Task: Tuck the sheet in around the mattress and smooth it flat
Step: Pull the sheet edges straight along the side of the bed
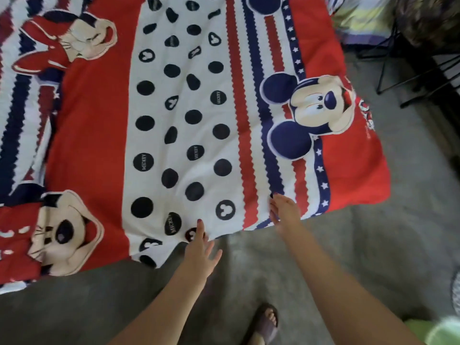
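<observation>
A red, white and navy sheet (189, 115) printed with cartoon mice, dots and stripes lies spread over the low mattress, which it hides completely. Its near edge runs diagonally across the lower part of the view, and its right corner (373, 192) puffs out over the floor. My left hand (200, 252) hovers at that near edge with fingers spread, fingertips over the dotted band. My right hand (283, 212) rests flat on the striped band close to the edge, fingers apart, holding nothing.
Grey concrete floor (373, 245) surrounds the bed on the near and right sides. My sandalled foot (263, 322) stands on it below my arms. Black metal legs (408, 78) and bundled fabric (366, 18) sit at the upper right.
</observation>
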